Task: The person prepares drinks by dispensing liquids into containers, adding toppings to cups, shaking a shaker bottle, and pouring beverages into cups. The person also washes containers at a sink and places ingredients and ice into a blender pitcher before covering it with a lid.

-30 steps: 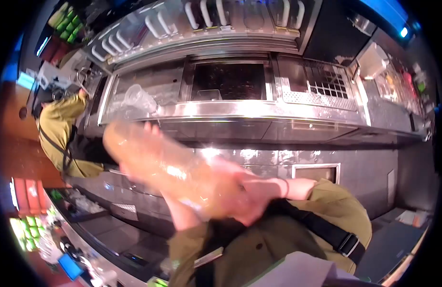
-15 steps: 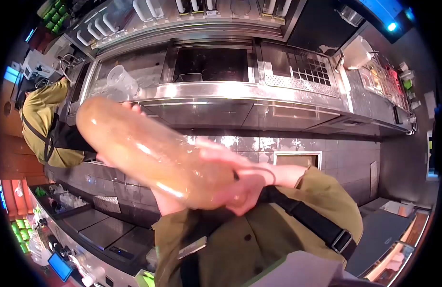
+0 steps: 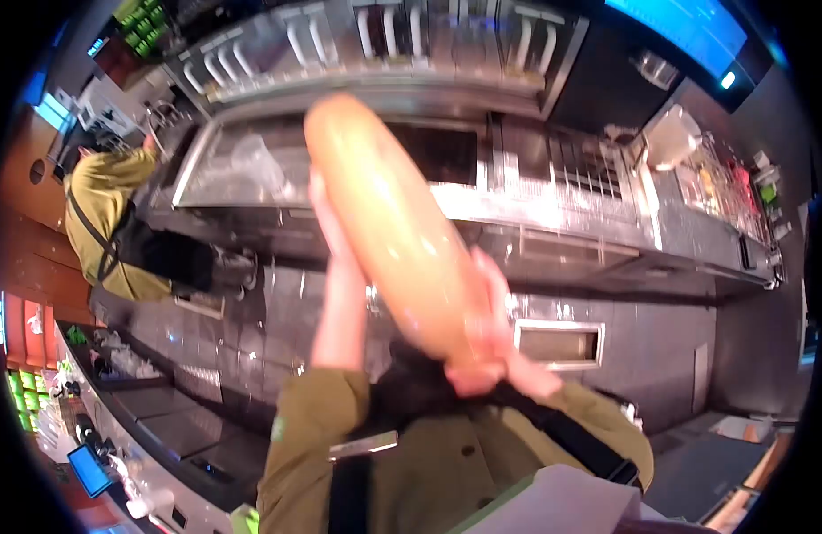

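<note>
A long, glossy tan-orange container [image 3: 397, 222] with a rounded far end slants up across the middle of the view; motion blurs it, and its exact kind is unclear. My left hand [image 3: 331, 218] lies along its left side, with most of the fingers hidden behind it. Around the lower end, near my chest, my right hand [image 3: 493, 334] is closed, its fingers smeared by movement. Beyond the container, a clear plastic pitcher [image 3: 258, 165] stands on the steel counter [image 3: 206, 196].
At the left a co-worker [image 3: 113, 222] in an olive shirt reaches toward a sink area. Handled containers [image 3: 308, 40] line the back shelf. A framed opening [image 3: 560, 345] is in the tiled floor at right. Behind me runs another counter [image 3: 153, 427] with a tablet [image 3: 90, 470].
Both hands have swung the tan container from slanting left to a steeper angle, its far end moving up and to the right. The head view has shifted too.
</note>
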The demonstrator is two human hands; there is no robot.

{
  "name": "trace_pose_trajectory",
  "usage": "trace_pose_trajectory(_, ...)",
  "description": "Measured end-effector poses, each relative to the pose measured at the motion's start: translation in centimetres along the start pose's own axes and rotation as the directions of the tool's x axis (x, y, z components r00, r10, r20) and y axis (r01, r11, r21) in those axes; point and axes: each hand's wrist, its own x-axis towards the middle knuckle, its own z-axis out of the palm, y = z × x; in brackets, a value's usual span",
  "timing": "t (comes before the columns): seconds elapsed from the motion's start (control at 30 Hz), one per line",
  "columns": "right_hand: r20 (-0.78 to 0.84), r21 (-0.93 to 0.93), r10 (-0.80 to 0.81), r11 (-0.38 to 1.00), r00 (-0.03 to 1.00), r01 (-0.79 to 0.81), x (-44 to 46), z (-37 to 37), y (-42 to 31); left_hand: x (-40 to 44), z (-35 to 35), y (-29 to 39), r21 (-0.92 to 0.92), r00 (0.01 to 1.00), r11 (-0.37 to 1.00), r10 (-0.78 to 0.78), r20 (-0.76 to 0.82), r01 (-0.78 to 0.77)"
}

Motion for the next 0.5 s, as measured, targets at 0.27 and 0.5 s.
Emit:
trace_pose_trajectory(0.27,-0.162,-0.004,-0.178,0.984,0.970,0.180,1.7,-5.9,-0.2,5.7,3.8,-5.0,-0.029,0.958,1.000,0.013,0.285,-0.004)
trace_pose_trajectory(0.5,-0.361,-0.160,-0.325,0.945,0.874,0.286,1.1,-6.7,0.0,6.6,9.6,-5.2,0.092,0.962,0.972,-0.230,0.148,0.218)
